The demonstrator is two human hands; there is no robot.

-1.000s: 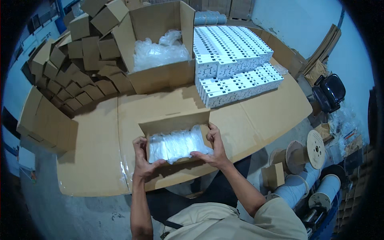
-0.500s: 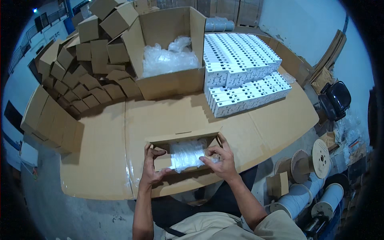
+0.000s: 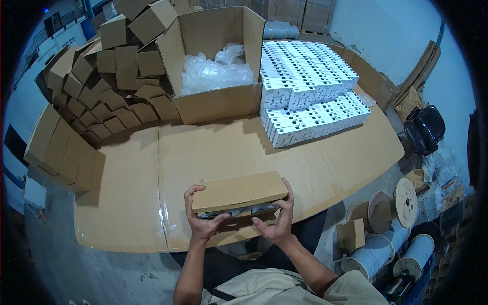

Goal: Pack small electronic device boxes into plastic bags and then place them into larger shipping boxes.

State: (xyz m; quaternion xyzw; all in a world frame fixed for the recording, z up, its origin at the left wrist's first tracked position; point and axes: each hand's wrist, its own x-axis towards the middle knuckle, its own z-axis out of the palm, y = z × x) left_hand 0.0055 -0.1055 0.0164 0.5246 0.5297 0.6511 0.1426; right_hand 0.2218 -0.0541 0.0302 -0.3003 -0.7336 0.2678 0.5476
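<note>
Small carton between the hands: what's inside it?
A strip of shiny plastic shows in the front gap of the small carton; its lid covers the rest, so whatever lies deeper cannot be seen.

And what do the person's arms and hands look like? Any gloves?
No gloves: the left hand and right hand are bare. Both forearms are bare too, with no watch showing. A pale beige sleeve covers the right upper arm.

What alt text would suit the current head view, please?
A person's left hand and right hand hold a slim cardboard box, its lid nearly shut, at a cardboard-covered table. Beyond sit a large open carton of clear plastic film and a stack of white boxes.
</note>
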